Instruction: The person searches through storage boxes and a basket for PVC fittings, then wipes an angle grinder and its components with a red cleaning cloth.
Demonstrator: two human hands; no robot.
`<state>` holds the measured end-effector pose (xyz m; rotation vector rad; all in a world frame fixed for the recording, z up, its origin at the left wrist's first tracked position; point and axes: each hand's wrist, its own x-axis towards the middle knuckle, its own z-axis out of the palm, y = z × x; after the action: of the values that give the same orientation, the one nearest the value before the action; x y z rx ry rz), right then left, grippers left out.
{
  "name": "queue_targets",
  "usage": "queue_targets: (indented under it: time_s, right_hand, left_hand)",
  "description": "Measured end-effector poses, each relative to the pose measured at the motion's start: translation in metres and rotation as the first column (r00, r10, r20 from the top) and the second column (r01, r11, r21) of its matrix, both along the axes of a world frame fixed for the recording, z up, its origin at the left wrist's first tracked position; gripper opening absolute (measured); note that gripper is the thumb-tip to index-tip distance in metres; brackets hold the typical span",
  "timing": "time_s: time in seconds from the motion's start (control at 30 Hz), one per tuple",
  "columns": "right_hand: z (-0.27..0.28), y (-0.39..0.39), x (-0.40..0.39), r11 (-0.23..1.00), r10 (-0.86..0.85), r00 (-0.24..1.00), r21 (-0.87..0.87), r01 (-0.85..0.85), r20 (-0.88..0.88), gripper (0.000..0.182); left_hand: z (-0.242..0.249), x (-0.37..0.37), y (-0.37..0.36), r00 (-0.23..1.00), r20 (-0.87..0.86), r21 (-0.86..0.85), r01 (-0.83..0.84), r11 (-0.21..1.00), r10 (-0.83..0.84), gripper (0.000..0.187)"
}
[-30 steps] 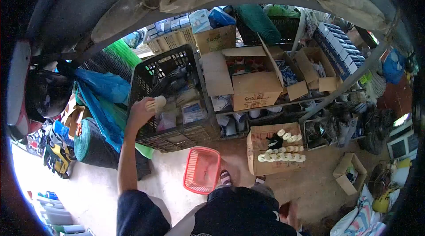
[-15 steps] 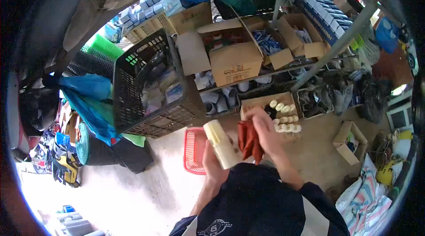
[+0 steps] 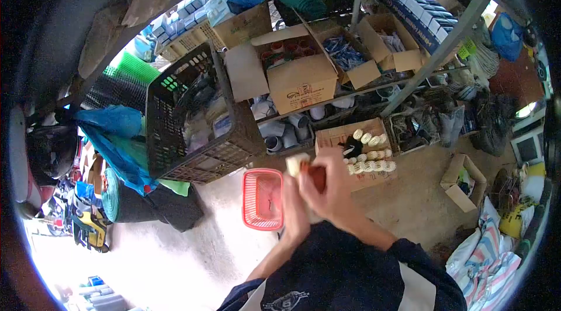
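Observation:
My left hand (image 3: 294,209) is closed round a cream plastic cylinder (image 3: 297,164), whose upper end shows above the fingers. Its lower part is mostly hidden by my hands. In my right hand (image 3: 332,194) is a reddish-brown cloth (image 3: 317,178), pressed against the cylinder. Both hands meet in front of my chest. Below and to the left of them stands a red plastic basket (image 3: 248,200) on the floor. Several cream ribbed pieces (image 3: 374,166) lie in rows on a cardboard box just beyond my right hand.
A large black crate (image 3: 201,162) stands at the left, beside a shelf with open cardboard boxes (image 3: 304,90). A slanted metal post (image 3: 435,54) crosses the right side. On the floor at the right are a small open box (image 3: 459,197) and striped sacks (image 3: 488,247).
My right hand has brought the cloth leftward onto the cylinder, and the hands now touch. The cylinder has turned, so less of its side shows.

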<state>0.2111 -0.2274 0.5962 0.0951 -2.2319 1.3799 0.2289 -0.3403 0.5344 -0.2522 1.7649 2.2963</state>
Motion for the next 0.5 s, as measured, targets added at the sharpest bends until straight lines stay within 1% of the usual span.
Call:
queue_targets:
  time_s: [0.03, 0.07, 0.1, 0.13, 0.17, 0.2, 0.23, 0.27, 0.33, 0.4, 0.43, 0.47, 0.5]
  right_hand:
    - [-0.017, -0.005, 0.014, 0.997, 0.066, 0.997, 0.039, -0.064, -0.044, 0.035]
    - [-0.024, -0.011, 0.025, 0.995, 0.092, 0.995, 0.053, -0.089, -0.050, 0.036]
    - [-0.024, -0.012, 0.026, 0.994, 0.085, 0.994, 0.073, -0.080, -0.067, 0.034]
    - [-0.021, -0.010, 0.023, 0.993, 0.076, 0.993, 0.094, -0.067, -0.089, 0.032]
    - [-0.015, -0.004, 0.020, 0.997, 0.078, 0.995, -0.018, -0.077, 0.055, 0.030]
    - [0.003, 0.004, 0.011, 0.989, 0.099, 0.974, -0.131, -0.073, 0.203, 0.028]
    - [0.004, 0.008, -0.003, 0.980, -0.010, 0.981, -0.194, 0.047, 0.192, 0.025]
    - [0.005, 0.015, -0.015, 0.939, -0.064, 0.983, -0.324, 0.119, 0.175, 0.024]
    - [0.006, 0.013, -0.009, 0.917, -0.125, 0.985, -0.365, 0.161, 0.121, 0.023]
    - [-0.012, -0.001, 0.022, 0.961, -0.112, 0.990, -0.245, 0.131, 0.091, 0.023]
    - [-0.018, -0.005, 0.037, 0.989, -0.053, 0.995, -0.133, 0.063, 0.079, 0.026]
    - [-0.020, -0.004, 0.035, 0.996, -0.066, 0.985, 0.056, 0.076, -0.161, 0.029]
    - [-0.027, -0.001, 0.033, 0.999, -0.038, 0.997, 0.024, 0.040, -0.066, 0.027]
  left_hand:
    - [-0.001, -0.006, -0.008, 0.999, -0.033, 0.001, 0.003, 1.000, -0.003, 0.055]
    - [-0.001, -0.011, -0.015, 0.998, -0.066, 0.002, 0.006, 1.000, -0.006, 0.055]
    - [0.020, -0.010, -0.014, 0.968, -0.250, -0.219, -0.053, 0.974, -0.004, 0.056]
    - [0.019, -0.011, -0.012, 0.968, -0.249, -0.231, -0.054, 0.972, -0.006, 0.056]
    - [0.018, -0.012, -0.010, 0.969, -0.248, -0.242, -0.055, 0.969, -0.007, 0.057]
    - [0.004, -0.006, -0.007, 0.999, -0.045, -0.048, 0.002, 0.999, -0.004, 0.056]
    - [0.024, 0.002, 0.003, 0.998, -0.050, -0.132, 0.019, 0.991, -0.026, 0.055]
    - [0.044, 0.010, 0.013, 0.998, -0.052, -0.215, 0.036, 0.976, -0.048, 0.053]
    - [0.031, 0.005, 0.016, 0.961, -0.272, -0.232, -0.010, 0.973, -0.055, 0.051]
    - [0.013, -0.009, -0.004, 1.000, -0.005, -0.093, 0.022, 0.995, -0.022, 0.048]
    - [0.029, -0.017, -0.006, 0.999, 0.013, 0.015, -0.045, 0.999, 0.045, 0.046]
    - [0.036, -0.025, -0.009, 0.994, -0.104, -0.127, -0.029, 0.992, 0.016, 0.049]
    - [0.041, -0.022, -0.007, 0.988, -0.152, -0.212, -0.042, 0.976, 0.010, 0.050]
